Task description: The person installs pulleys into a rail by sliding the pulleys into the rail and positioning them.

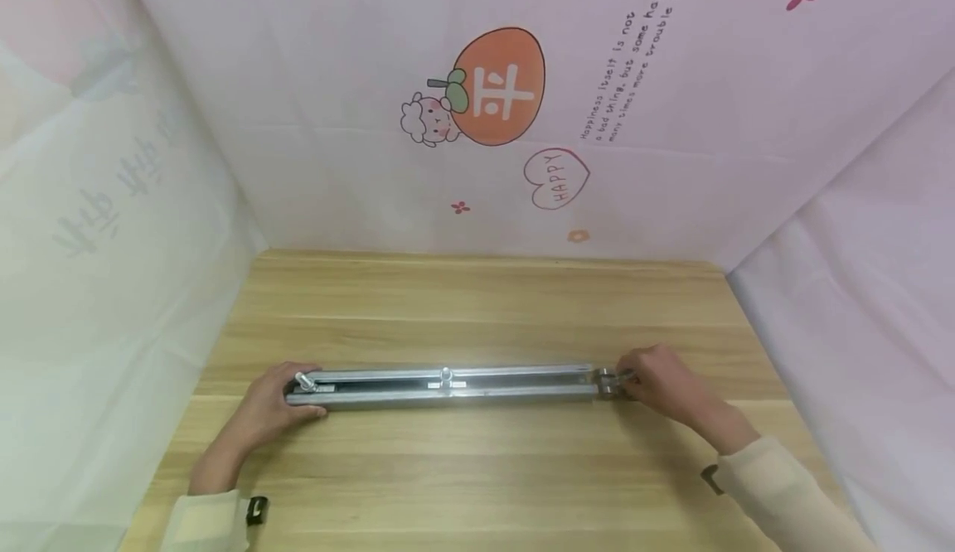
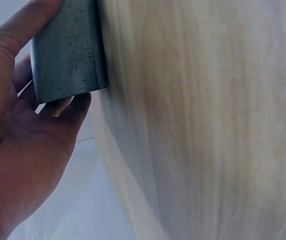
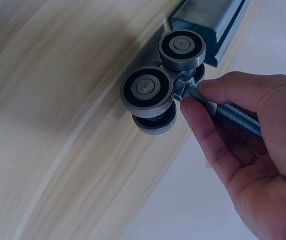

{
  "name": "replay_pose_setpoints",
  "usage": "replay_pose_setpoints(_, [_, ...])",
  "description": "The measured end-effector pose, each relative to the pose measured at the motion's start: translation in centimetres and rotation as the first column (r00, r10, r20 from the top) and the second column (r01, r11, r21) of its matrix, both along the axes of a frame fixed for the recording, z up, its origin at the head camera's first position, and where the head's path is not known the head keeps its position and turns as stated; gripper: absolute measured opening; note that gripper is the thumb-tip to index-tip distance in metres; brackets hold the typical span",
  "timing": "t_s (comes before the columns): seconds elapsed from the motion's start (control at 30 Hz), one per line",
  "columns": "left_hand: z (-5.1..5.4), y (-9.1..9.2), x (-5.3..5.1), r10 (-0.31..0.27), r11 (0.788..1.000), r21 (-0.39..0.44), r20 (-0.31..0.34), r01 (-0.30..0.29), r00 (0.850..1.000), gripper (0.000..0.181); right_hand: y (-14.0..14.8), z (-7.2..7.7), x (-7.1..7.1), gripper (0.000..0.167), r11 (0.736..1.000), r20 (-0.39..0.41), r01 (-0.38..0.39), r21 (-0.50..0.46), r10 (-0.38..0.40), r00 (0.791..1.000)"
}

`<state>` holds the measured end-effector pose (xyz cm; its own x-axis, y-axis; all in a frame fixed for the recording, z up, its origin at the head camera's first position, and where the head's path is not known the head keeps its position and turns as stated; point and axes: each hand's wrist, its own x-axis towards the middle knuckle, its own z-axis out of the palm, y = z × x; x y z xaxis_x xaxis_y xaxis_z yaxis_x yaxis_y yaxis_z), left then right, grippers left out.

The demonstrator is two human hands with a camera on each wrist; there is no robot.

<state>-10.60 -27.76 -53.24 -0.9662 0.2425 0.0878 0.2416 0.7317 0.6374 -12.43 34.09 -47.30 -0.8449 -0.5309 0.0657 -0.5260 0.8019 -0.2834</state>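
Note:
A long metal channel track (image 1: 522,391) lies across the wooden table, its slot facing up. My left hand (image 1: 261,407) grips the track's left end, thumb on one side and fingers on the other; the left wrist view shows that grey end (image 2: 70,55) between them. Just outside the right end, my right hand (image 1: 667,386) pinches the threaded bolt (image 3: 240,120) of a roller trolley (image 3: 145,87) between thumb and forefinger. Its wheels sit beside the track's mouth. Two more bolts stand in the slot, a tilted one (image 1: 305,382) at the left and another (image 1: 446,376) near the middle.
The wooden tabletop (image 1: 462,486) extends in front of and behind the track. Pale printed cloth (image 1: 336,179) rises at the back edge, with more white cloth (image 1: 880,287) along both sides.

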Motion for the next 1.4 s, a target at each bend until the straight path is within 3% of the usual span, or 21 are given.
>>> replay_pose_setpoints(0.53, [-0.4,-0.2,-0.3,-0.008,1.000,0.022,-0.004,0.008,1.000,0.071,-1.5,-0.3,-0.2,0.014,0.999,0.037,-0.010,0.032,0.009,0.999])
replay_pose_setpoints(0.67, [-0.3,-0.2,-0.3,-0.008,1.000,0.017,-0.003,0.008,1.000,0.070,-1.7,-0.6,-0.2,0.015,0.999,0.019,-0.033,0.010,0.032,0.999])
replay_pose_setpoints(0.93, [-0.3,-0.2,-0.2,-0.007,1.000,0.014,-0.007,0.007,1.000,0.070,-2.5,-0.6,-0.5,0.016,0.997,0.071,-0.045,-0.056,0.049,0.996])
replay_pose_setpoints(1.4, [-0.3,-0.2,-0.2,0.008,1.000,0.023,0.016,-0.008,1.000,0.072,-4.0,-0.2,-0.7,0.015,0.998,0.070,-0.058,-0.007,0.058,0.996])
